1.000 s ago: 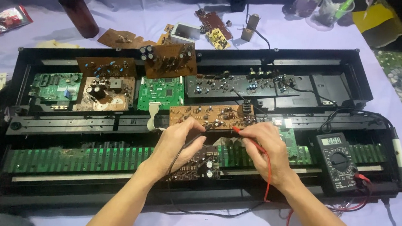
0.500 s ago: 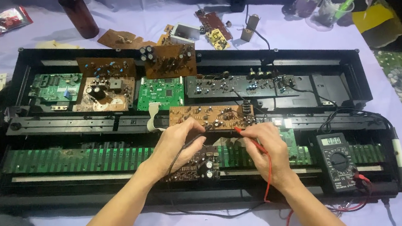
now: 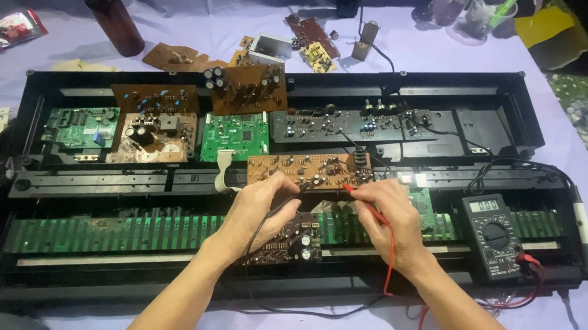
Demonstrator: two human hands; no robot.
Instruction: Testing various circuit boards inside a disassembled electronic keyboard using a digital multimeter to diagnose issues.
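Note:
My left hand (image 3: 258, 209) pinches a black test probe (image 3: 282, 206) whose tip reaches the front edge of a brown circuit board (image 3: 307, 169). A red test probe (image 3: 365, 201) is held in my right hand (image 3: 391, 222), its tip pointing left at the same board edge. Both leads run back toward a black multimeter (image 3: 492, 234) at the right. A small dark board (image 3: 286, 240) lies under my left wrist. All of it sits inside an opened black keyboard chassis (image 3: 497, 93).
Green key-contact boards (image 3: 108, 234) run along the chassis front. Other boards (image 3: 233, 136) fill the back row. A brown bottle (image 3: 114, 20), loose boards (image 3: 312, 36) and clear cups (image 3: 473, 11) stand behind. A soldering iron (image 3: 585, 229) lies at the right edge, on the purple cloth (image 3: 583, 142).

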